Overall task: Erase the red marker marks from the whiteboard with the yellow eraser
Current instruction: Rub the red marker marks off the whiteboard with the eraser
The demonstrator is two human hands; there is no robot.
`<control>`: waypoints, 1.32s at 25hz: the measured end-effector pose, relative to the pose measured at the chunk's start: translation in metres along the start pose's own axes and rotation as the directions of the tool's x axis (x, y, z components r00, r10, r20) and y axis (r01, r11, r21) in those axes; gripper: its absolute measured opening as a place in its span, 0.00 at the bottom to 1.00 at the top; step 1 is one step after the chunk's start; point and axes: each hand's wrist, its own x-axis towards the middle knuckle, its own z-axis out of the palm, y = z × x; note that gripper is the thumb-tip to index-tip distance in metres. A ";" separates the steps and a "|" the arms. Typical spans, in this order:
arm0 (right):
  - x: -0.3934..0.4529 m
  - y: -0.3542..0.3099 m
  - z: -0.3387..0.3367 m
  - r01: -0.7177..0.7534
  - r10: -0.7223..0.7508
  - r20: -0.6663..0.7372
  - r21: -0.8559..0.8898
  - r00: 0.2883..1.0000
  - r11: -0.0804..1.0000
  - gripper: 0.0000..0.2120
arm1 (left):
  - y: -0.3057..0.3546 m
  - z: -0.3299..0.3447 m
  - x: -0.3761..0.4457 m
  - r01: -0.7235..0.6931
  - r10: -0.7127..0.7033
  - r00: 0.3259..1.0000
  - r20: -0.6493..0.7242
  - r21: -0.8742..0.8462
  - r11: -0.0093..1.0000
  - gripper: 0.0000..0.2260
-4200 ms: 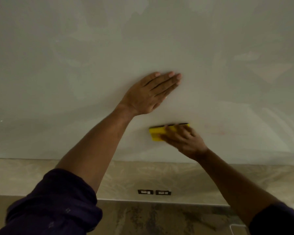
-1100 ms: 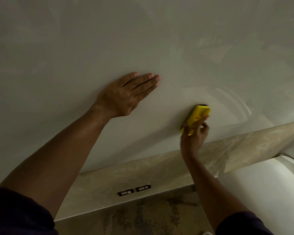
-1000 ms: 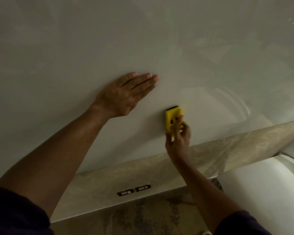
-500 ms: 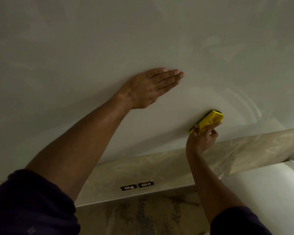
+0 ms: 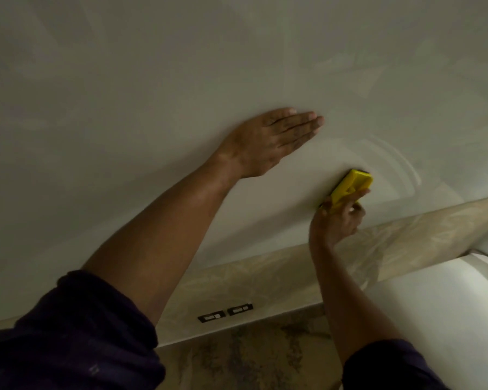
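A glossy whiteboard (image 5: 152, 94) fills most of the head view. My left hand (image 5: 268, 142) lies flat on it, fingers straight and together, pointing right. Below and to its right, my right hand (image 5: 337, 218) grips the yellow eraser (image 5: 350, 188), which is tilted up to the right with its dark pad against the board near the lower edge. I see no red marks on the board around the eraser; only faint arc-shaped reflections show to its right.
Under the board runs a beige marbled wall band (image 5: 265, 280) with two dark sockets (image 5: 226, 313). A white rounded surface (image 5: 448, 299) sits at the lower right. Patterned flooring (image 5: 251, 358) lies below.
Over the last second my right hand swept the eraser left, then right again, turning it to a slant. My left hand stays flat on the board. The view has shifted slightly.
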 end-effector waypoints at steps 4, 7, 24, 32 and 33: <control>-0.092 0.009 0.008 0.359 -0.367 0.279 0.084 0.887 0.930 0.40 | -0.003 0.003 0.001 0.013 -0.013 0.999 -0.045 -0.006 1.000 0.31; -0.063 0.021 0.004 0.327 -0.333 0.260 0.066 0.906 0.943 0.37 | -0.002 0.008 0.000 0.021 -0.017 0.994 -0.112 0.034 0.999 0.30; -0.038 0.011 0.010 0.066 -0.066 0.022 0.005 0.998 0.998 0.38 | -0.003 0.014 -0.058 -0.037 0.043 0.988 -0.145 0.045 0.998 0.26; -0.096 0.011 0.034 0.968 -0.960 0.208 -0.129 -0.186 -0.216 0.24 | -0.013 0.019 -0.109 0.071 -0.060 0.979 -0.196 0.047 0.996 0.27; -0.087 0.009 0.033 0.968 -0.972 0.175 -0.168 -0.154 -0.184 0.26 | -0.016 0.021 -0.119 0.105 -0.093 0.974 -0.205 0.048 0.993 0.28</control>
